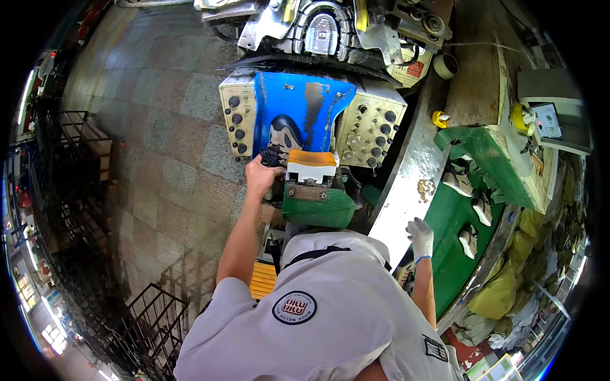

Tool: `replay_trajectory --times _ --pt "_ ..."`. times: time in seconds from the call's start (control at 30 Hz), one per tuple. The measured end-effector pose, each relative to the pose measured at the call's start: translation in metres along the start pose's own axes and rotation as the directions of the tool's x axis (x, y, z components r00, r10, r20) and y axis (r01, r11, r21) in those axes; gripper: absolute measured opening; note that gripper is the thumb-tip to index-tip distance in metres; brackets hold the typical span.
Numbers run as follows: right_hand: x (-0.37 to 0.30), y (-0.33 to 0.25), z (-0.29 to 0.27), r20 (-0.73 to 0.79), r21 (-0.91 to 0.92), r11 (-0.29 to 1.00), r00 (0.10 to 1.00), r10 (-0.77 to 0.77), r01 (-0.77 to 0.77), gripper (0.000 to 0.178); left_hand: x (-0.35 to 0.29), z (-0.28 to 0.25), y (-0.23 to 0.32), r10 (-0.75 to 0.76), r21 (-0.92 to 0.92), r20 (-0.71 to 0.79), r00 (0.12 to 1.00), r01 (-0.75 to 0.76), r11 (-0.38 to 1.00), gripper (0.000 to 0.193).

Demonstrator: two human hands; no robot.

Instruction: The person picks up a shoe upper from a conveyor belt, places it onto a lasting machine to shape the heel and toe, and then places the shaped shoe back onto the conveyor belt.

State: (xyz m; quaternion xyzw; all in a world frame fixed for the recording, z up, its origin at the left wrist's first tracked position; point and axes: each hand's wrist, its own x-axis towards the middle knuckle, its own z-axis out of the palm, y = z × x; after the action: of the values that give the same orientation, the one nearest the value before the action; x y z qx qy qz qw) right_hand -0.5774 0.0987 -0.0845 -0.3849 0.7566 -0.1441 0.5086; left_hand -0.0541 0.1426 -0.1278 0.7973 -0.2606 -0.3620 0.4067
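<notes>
Shoe (284,134) work centres on the big machine (318,108) ahead of us, so we place everything by it. Across its front hangs a blue panel (289,101), with a cream control box (372,124) full of knobs on either side. Right of the machine curves a green conveyor (454,222) carrying several more shoes (470,238), which tells us plenty of pairs are waiting. Left of the machine is tiled floor (159,159), with dark wire racks (82,159) beyond it.

At the foot of the blue panel sits a green block (318,209) topped by a white and orange holder (311,165). The dark and grey shoe stands toe-up against the panel, just above that holder. We judge it is being seated on the machine, not yet pressed or finished.

Our left hand (262,174), bare, is curled about the laced end of the shoe, fingers closed on it. Our right hand (420,236), in a white glove, hangs near the conveyor's steel rim (400,190), fingers loosely spread and holding nothing.
</notes>
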Motion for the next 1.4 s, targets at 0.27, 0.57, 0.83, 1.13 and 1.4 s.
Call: replay_trajectory --times 0.27,0.57,0.83,1.13,1.4 --pt "-0.078 -0.195 0.09 0.22 0.519 0.79 0.843 -0.492 0.326 0.072 -0.034 -0.145 0.15 0.126 -0.299 0.196 0.973 -0.063 0.952 0.056" --pt "-0.12 -0.246 0.145 0.448 0.888 0.251 0.595 -0.668 -0.387 0.054 -0.069 0.025 0.129 0.597 -0.647 0.357 0.719 -0.272 0.713 0.018" --pt "-0.129 -0.203 0.052 0.088 0.906 0.385 0.812 -0.576 0.175 0.074 -0.127 0.069 0.249 0.467 -0.58 0.584 0.665 -0.061 0.812 0.055" --pt "-0.14 -0.156 -0.015 -0.076 0.811 0.421 0.786 -0.614 0.407 0.089 -0.164 0.183 0.324 0.095 -0.167 0.946 0.31 0.216 0.962 0.033" --pt "-0.12 -0.089 -0.053 -0.325 0.747 0.425 0.838 -0.437 0.512 0.067 -0.195 0.276 0.298 0.022 -0.027 0.997 0.077 0.055 0.998 0.03"
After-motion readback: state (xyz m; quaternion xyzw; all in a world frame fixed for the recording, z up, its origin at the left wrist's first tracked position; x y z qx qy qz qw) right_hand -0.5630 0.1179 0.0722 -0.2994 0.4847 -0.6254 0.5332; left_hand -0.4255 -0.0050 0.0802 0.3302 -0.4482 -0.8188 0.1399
